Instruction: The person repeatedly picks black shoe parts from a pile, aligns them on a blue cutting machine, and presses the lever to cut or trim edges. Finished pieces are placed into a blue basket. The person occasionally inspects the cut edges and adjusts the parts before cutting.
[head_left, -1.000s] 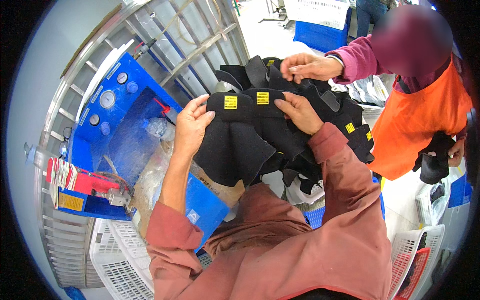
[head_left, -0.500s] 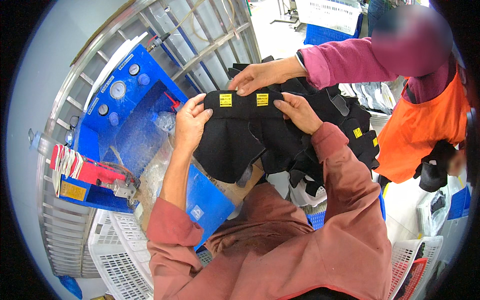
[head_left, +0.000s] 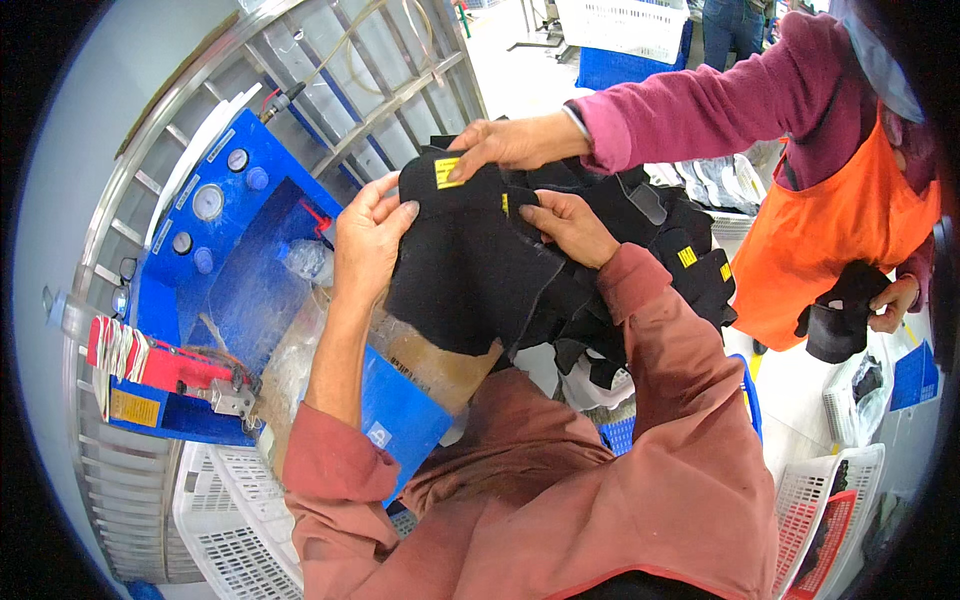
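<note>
Blue machine (head_left: 240, 200) at left, we pinched black fabric (head_left: 460, 270) with yellow labels (head_left: 443, 176), spread between our left hand (head_left: 368, 240) and right hand (head_left: 572, 226), co-worker's hand (head_left: 515, 143) touching its top.

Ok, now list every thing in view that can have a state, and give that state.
Black fabric piece: held up, creased
Left hand: closed on the piece's upper left edge
Right hand: closed on its right side
Co-worker's nearer hand: touching its top
Co-worker's other hand: holding another black piece
Fabric pile: loosely heaped
Clear bottle: lying down
White cord: wound around the red arm
</note>
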